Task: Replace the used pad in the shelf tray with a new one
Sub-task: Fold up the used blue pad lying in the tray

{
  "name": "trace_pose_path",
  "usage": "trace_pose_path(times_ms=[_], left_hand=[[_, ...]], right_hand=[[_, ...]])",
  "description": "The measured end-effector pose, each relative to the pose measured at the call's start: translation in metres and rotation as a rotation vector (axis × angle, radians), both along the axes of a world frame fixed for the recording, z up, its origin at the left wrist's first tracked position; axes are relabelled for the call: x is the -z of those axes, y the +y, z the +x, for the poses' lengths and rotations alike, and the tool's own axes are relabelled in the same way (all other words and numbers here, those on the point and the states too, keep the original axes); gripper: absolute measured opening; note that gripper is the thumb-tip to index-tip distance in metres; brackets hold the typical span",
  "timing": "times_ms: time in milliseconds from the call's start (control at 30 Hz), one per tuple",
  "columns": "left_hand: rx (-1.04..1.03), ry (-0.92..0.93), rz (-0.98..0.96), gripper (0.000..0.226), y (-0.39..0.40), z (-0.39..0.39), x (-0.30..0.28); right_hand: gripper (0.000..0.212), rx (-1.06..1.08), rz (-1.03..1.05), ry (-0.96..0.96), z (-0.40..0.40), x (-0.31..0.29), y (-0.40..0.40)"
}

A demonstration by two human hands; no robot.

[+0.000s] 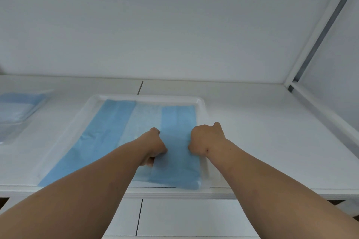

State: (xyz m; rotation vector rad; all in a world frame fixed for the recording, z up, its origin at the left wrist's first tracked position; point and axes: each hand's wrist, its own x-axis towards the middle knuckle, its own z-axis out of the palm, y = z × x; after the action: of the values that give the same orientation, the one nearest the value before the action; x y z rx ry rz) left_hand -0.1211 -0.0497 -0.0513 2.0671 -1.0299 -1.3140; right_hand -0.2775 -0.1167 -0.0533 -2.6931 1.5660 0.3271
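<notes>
So there's a clear shallow tray (200, 103) sitting on a white shelf (252, 132), and a blue pad (108, 132) is lying in it, partly unfolded. The pad's left panel is spread flat out toward 8 o'clock, there's a paler strip up the middle, and the right panel is still doubled over as a folded blue strip running from 12 down to 6 o'clock.

Both hands are on that folded strip. The left hand (153, 146) has its fingers curled round the strip's left edge, thumb tucked underneath near the front. The right hand (206, 137) is bunched into a fist on the strip's right edge, right by the tray's right rim, and looks like it's pinching the fold, though the fingertips themselves are hidden under the knuckles.

Off at 9 o'clock, well apart from this tray, there's a second clear tray (19, 122) with more blue pad material in it, a bit blurry at the frame edge.

At 2 o'clock a white shelf post (318, 31) with a grey strip runs up to the corner.

I looked for any brand, label or print on the pad or trays and can't read anything.
</notes>
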Motion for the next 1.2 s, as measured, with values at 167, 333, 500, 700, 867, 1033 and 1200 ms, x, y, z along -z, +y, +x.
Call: trace_pose_path(times_ms=[167,333,500,700,867,1033,1200], left_hand=[[0.027,-0.016,-0.001,0.069,0.002,0.0,-0.003],[0.029,-0.006,-0.03,0.072,0.003,-0.002,-0.002],[0.085,0.031,-0.073,0.044,0.005,-0.002,-0.001],[0.106,0.021,-0.061,0.05,0.009,-0.003,0.0],[0.134,-0.111,-0.052,0.072,0.011,-0.007,0.001],[0.145,-0.135,-0.028,0.053,0.011,-0.01,-0.005],[0.199,-0.466,-0.117,0.076,-0.001,-0.002,0.003]], right_hand=[[0.015,0.005,0.014,0.029,-0.007,-0.008,-0.004],[0.022,0.059,0.176,-0.084,-0.004,-0.016,0.002],[0.009,-0.003,0.162,0.011,0.003,-0.008,0.01],[0.012,-0.011,0.156,0.049,0.0,-0.012,0.012],[0.012,0.091,0.249,-0.01,-0.012,-0.015,0.009],[0.014,0.143,0.173,-0.097,-0.014,-0.012,0.004],[0.015,0.161,0.015,-0.11,-0.004,-0.007,-0.005]])
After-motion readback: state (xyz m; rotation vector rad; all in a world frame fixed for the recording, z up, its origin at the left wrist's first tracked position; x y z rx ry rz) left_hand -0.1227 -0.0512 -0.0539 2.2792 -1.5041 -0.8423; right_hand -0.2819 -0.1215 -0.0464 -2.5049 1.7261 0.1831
